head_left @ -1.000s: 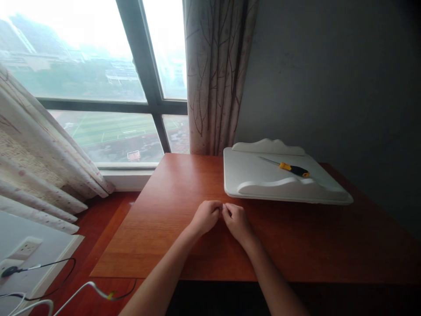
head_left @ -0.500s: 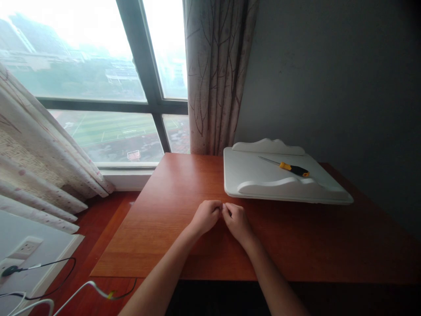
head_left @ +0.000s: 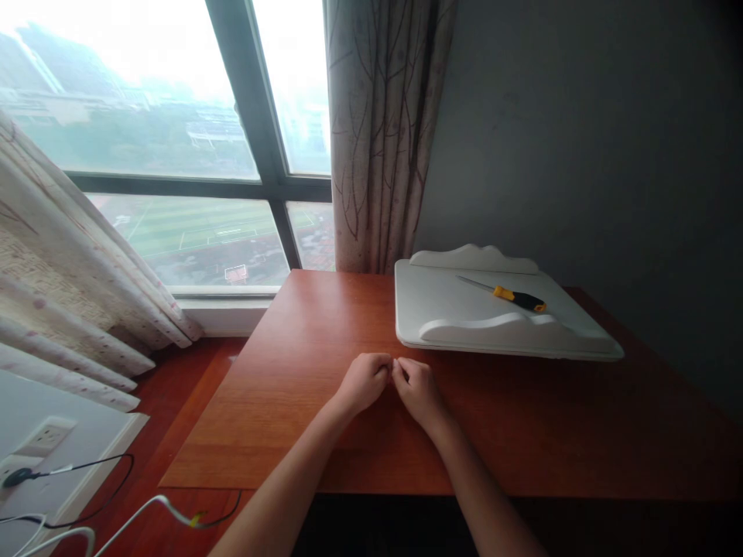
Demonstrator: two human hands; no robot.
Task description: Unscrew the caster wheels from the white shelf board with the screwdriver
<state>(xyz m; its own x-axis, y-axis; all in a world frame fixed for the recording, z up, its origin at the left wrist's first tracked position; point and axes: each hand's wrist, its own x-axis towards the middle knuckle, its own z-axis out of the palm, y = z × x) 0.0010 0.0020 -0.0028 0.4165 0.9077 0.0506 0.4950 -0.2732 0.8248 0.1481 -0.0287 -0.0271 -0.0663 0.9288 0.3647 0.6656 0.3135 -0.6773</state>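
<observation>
My left hand [head_left: 367, 381] rests on the reddish-brown wooden table [head_left: 279, 387], its fingers curled closed. Beside it, my right hand [head_left: 416, 385] is also closed, and the fingertips of both hands meet. Any small thing between the fingertips is too hidden to make out. Beyond my right hand lies a white board [head_left: 441, 298] with two wavy-edged white pieces on it, one at the back [head_left: 476, 260] and one at the front [head_left: 505, 328]. A screwdriver [head_left: 519, 299] with a black and yellow handle lies between these pieces, its shaft pointing left.
A window [head_left: 203, 232] and curtains [head_left: 380, 139] stand behind the table, with a grey wall [head_left: 580, 155] at the right. At the lower left are a wall socket [head_left: 46, 437] and cables [head_left: 139, 507] near the table's edge.
</observation>
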